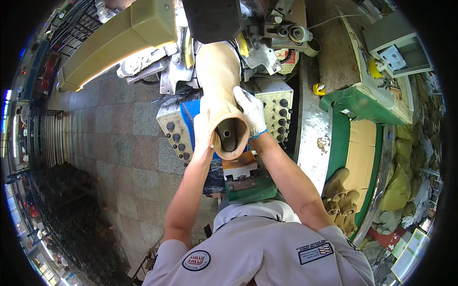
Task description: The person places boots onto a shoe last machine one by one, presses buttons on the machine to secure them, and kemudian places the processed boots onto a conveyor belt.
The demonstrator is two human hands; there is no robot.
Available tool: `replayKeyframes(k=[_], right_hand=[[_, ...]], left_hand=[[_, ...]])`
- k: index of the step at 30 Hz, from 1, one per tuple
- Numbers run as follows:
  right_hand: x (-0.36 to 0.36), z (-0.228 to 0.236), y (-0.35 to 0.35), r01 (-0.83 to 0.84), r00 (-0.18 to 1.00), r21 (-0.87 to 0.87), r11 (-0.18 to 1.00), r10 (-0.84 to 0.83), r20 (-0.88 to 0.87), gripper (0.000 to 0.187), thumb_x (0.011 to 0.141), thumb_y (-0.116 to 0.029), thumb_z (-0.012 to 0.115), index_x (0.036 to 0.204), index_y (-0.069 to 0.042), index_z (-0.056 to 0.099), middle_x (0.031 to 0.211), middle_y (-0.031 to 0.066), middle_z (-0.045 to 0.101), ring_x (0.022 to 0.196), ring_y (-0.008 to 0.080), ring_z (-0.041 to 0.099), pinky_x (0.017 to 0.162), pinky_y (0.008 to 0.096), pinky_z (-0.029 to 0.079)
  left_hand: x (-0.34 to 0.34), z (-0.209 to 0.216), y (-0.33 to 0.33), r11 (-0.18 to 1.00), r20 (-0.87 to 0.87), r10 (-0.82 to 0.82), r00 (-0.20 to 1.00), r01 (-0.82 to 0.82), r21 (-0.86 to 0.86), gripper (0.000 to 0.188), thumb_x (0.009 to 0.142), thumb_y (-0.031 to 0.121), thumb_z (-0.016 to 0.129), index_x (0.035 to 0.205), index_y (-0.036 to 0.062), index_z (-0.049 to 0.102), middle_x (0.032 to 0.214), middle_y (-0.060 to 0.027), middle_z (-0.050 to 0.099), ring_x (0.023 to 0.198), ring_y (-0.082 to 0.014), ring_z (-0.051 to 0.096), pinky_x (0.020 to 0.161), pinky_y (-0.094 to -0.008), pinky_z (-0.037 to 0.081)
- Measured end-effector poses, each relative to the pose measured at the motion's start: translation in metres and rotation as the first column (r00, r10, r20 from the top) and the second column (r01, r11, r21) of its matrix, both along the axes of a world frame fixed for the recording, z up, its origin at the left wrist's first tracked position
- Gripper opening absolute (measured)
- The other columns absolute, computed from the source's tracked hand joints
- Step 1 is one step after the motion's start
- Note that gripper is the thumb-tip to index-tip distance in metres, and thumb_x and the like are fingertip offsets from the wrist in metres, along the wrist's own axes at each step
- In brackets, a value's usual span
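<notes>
A tan boot [218, 71] points away from me, its far end in between the metal plates of a machine [174, 76]. Its round top opening faces me, and inside sits a dark shoe last [226, 136] with a hole in its end. My left hand [202, 127] grips the left side of the boot's shaft, fingers partly hidden by it. Wearing a white knit glove with a blue cuff, my right hand [250, 112] presses along the shaft's right side, fingers reaching forward. Between them, both hands hold the boot.
Control boxes with black knobs [272, 107] flank the boot below the machine. A long yellow-tan machine cover [119, 43] extends at upper left. On the right, several tan boots [339, 190] rest on a green-edged shelf beside a metal ledge [315, 133]. Dark racks [67, 205] stand at left.
</notes>
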State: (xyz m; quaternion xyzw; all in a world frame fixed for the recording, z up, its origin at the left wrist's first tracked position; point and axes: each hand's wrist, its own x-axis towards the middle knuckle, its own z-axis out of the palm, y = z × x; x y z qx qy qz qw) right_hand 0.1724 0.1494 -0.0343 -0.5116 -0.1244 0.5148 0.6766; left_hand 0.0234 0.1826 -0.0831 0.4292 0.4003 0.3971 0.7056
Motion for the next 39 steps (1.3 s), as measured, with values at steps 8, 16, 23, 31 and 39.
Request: replayKeyframes(k=[8,16,23,31,39], right_hand=[[0.0,-0.034,-0.002,-0.016,0.96,0.1,0.995,-0.013,0.278,0.045,0.097,-0.032,0.07,0.12,0.006,0.068,0.112,0.0107,0.071,0.098,0.0158,0.063,0.087,0.0311,0.052],[-0.003,-0.034,0.002,0.004,0.99,0.063,0.998,-0.013,0.142,0.046,0.097,-0.034,0.069,0.119,0.006,0.068,0.109,0.0087,0.072,0.096,0.0139,0.062,0.087,0.0306,0.051],[0.008,-0.026,-0.007,-0.121,0.973,0.073,0.99,0.104,0.207,0.053,0.097,-0.039,0.069,0.123,0.007,0.066,0.114,0.008,0.07,0.102,0.0128,0.059,0.092,0.0296,0.049],[0.076,-0.045,-0.099,-0.009,0.963,0.199,0.98,0.062,-0.261,0.052,0.104,-0.024,0.048,0.149,0.001,0.043,0.129,0.0192,0.066,0.106,0.0317,0.069,0.076,0.041,0.06],[0.205,-0.163,-0.312,0.416,0.882,-0.323,0.85,-0.464,-0.085,0.058,0.099,-0.039,0.062,0.139,0.001,0.047,0.136,0.0254,0.06,0.111,0.0387,0.067,0.085,0.0522,0.056]], left_hand=[[0.001,-0.042,0.003,0.978,-0.191,0.048,0.98,-0.008,0.208,0.036,0.107,0.027,0.051,0.111,-0.0058,0.067,0.093,-0.0118,0.075,0.077,-0.0162,0.07,0.07,-0.03,0.056],[-0.006,-0.056,0.004,0.996,0.019,-0.032,0.999,0.031,0.081,0.028,0.104,0.02,0.055,0.114,-0.0035,0.065,0.094,-0.0105,0.074,0.08,-0.017,0.07,0.072,-0.0299,0.057],[-0.012,-0.049,-0.009,1.0,0.013,0.012,1.0,-0.012,0.01,0.031,0.104,0.025,0.056,0.12,-0.0012,0.065,0.104,-0.01,0.073,0.09,-0.0172,0.07,0.083,-0.0302,0.058],[-0.02,0.06,-0.029,0.966,-0.248,0.257,0.934,-0.246,0.075,0.062,0.11,0.048,0.039,0.135,-0.0053,0.059,0.117,-0.0188,0.071,0.103,-0.023,0.07,0.091,-0.0319,0.053],[0.044,0.135,-0.085,0.887,-0.464,0.237,0.854,0.005,0.462,0.063,0.091,0.037,0.075,0.138,-0.0025,0.058,0.121,-0.0102,0.065,0.113,-0.0189,0.057,0.1,-0.0332,0.044]])
